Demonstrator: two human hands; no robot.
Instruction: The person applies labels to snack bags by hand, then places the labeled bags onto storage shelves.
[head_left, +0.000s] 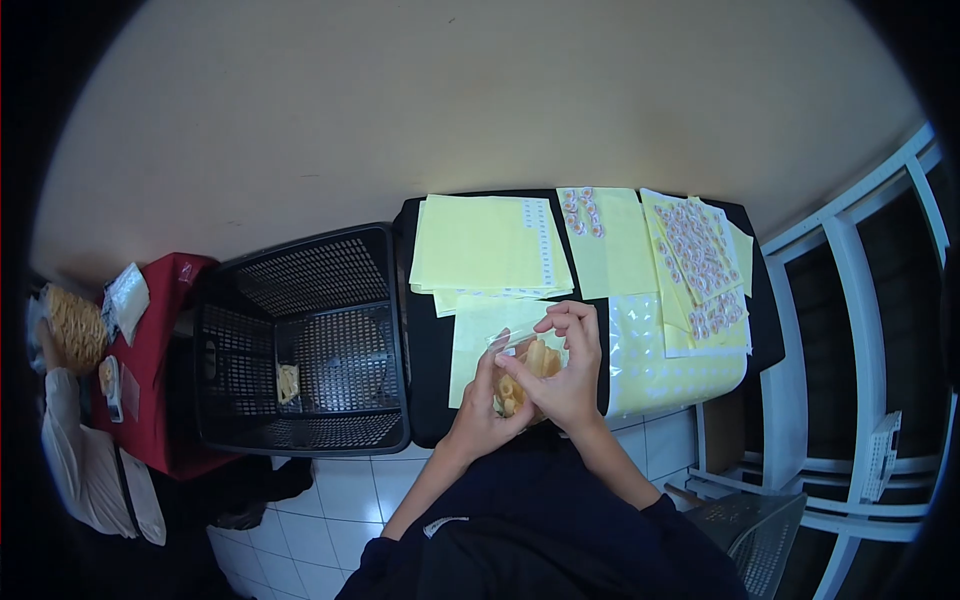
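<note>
Between my two hands is a small clear plastic bag of yellow tube-shaped snacks, close to the table's front edge. My left hand is closed around the bag's left side, fingers pointing up. My right hand grips the right side and upper edge, its thumb reaching across the front toward the left fingers. Part of the bag is hidden behind the fingers. Beneath the hands lies a yellow sheet, and behind them is a stack of yellow sheets with small labels along one side.
To the left stands a black plastic basket with one small snack bag inside. Round stickers on sheets cover the table's right side. A co-worker's sleeve shows beside a red-covered table at far left.
</note>
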